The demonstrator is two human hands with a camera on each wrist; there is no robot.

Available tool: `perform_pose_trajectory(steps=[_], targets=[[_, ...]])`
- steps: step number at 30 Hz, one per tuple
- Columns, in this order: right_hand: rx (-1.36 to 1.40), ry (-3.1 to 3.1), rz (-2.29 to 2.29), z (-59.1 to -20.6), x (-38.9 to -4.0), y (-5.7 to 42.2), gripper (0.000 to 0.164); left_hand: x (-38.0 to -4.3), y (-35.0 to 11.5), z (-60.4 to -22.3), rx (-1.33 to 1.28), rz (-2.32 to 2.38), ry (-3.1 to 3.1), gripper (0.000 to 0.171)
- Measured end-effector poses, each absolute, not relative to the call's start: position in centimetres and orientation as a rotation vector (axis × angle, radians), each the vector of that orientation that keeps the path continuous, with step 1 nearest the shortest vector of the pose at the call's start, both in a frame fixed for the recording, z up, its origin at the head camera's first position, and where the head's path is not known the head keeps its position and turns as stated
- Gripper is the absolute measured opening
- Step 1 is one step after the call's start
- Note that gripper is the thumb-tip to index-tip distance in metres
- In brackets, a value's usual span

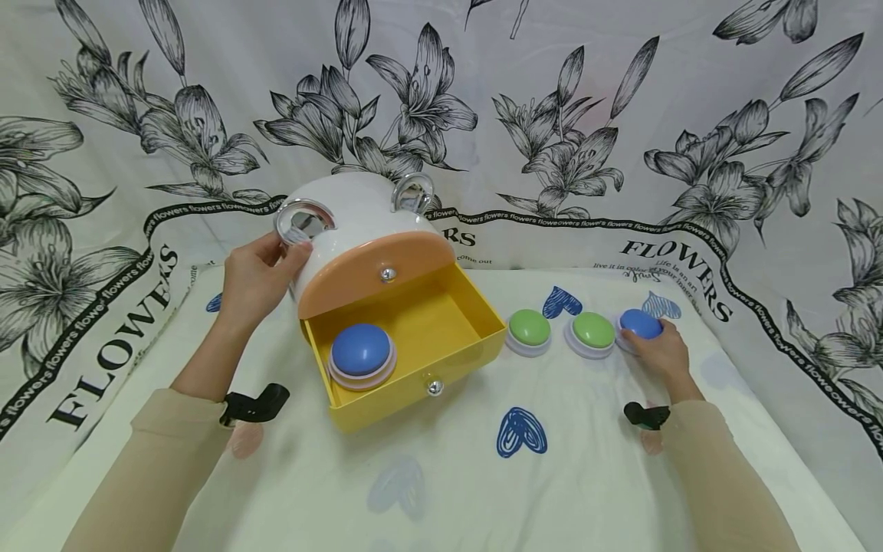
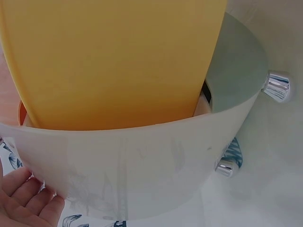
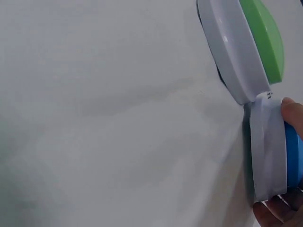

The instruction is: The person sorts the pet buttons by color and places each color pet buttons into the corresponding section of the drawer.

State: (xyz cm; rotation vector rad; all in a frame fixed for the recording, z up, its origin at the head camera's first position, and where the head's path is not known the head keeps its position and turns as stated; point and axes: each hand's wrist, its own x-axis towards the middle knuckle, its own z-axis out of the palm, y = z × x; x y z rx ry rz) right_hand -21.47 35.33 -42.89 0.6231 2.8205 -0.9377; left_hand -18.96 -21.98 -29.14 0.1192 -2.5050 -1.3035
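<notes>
A white domed box (image 1: 355, 195) with silver ring-shaped ears stands left of centre, an orange panel (image 1: 379, 268) above its pulled-out yellow drawer (image 1: 428, 299). Inside the drawer sits a blue push button (image 1: 361, 349) on a pale base. My left hand (image 1: 258, 280) holds the box beside its left ear, thumb in front; the left wrist view shows its fingers (image 2: 35, 196) against the white side. Far right, my right hand (image 1: 662, 353) grips another blue push button (image 1: 640, 323) by its edge, thumb on one side and fingers on the other. That button rests on the cloth.
Two green push buttons (image 1: 530, 328) on white bases stand between the drawer and my right hand; the nearer one (image 3: 265, 40) touches the held blue button. White cloth with blue hearts (image 1: 521, 433) covers the surface. A flower-printed curtain (image 1: 428, 92) rises behind.
</notes>
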Motion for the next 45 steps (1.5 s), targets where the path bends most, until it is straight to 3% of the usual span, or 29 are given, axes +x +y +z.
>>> perform_pose_trajectory(steps=[17, 45], targets=[[0.461, 3.007, -0.968, -39.9, -22.8, 34.4, 0.096, -18.9, -22.0, -29.0, 0.128, -1.306, -2.517, 0.063], [-0.093, 3.121, -1.026, -31.5, -22.2, 24.8, 0.091, -19.0, -22.0, -29.1, 0.129, -1.288, -2.520, 0.062]])
